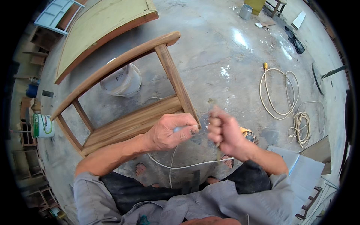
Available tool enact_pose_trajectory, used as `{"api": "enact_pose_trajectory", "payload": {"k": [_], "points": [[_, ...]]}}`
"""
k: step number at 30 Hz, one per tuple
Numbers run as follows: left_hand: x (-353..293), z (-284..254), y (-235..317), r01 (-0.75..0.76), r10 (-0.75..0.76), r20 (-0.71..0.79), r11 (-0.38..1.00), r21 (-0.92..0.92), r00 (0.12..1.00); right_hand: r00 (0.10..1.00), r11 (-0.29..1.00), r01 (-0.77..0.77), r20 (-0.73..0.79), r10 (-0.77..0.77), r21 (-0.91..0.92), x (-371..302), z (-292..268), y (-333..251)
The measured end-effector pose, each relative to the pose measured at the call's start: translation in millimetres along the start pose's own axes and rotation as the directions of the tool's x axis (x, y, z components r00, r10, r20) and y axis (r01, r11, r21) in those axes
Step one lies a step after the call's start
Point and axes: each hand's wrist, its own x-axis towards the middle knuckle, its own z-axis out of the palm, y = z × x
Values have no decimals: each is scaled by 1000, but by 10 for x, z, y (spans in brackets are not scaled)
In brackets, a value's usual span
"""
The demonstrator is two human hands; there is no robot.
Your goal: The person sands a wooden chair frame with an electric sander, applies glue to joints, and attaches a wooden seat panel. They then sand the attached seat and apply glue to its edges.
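A brown wooden chair-like frame [173, 71] with a curved top rail and a slatted flat part leans in front of me, on the left. My left hand [170, 131] is closed at the frame's near right corner, thumb against forefinger. Something small and whitish shows inside its grip; its kind is hidden. To the right, apart from the frame, my right hand [225, 131] is a fist smeared by motion. A thin greenish-brown bit sticks out below that fist, too blurred to name.
A white bucket [131, 80] stands behind the frame, near a large pale panel [108, 28]. Coiled cable [302, 125] lies at right; a white cord [183, 166] crosses by my feet. A yellow power tool [246, 133] sits beyond my right wrist, and a cardboard sheet [300, 172] lies lower right.
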Motion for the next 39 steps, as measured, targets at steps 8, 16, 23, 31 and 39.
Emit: {"api": "enact_pose_trajectory", "payload": {"k": [8, 16, 23, 31, 39], "points": [[35, -32, -48, 247, -269, -20, 911, -331, 963, 944, 964, 125, 326, -43, -233, -238, 209, -194], [-28, -54, -39, 368, -370, 70, 848, -382, 926, 892, 893, -49, 382, 241, -448, -204, 173, -79], [-22, -55, 45, 361, -348, 101, 868, -341, 932, 876, 919, -153, 380, 296, -364, -168, 130, -81], [22, -62, 34, 346, -334, 91, 886, -308, 938, 873, 934, -181, 386, 297, -307, -163, 94, -65], [88, -126, 184, 299, -290, 74, 925, -234, 954, 972, 972, 233, -35, -233, 0, 37, -220, -207]]}}
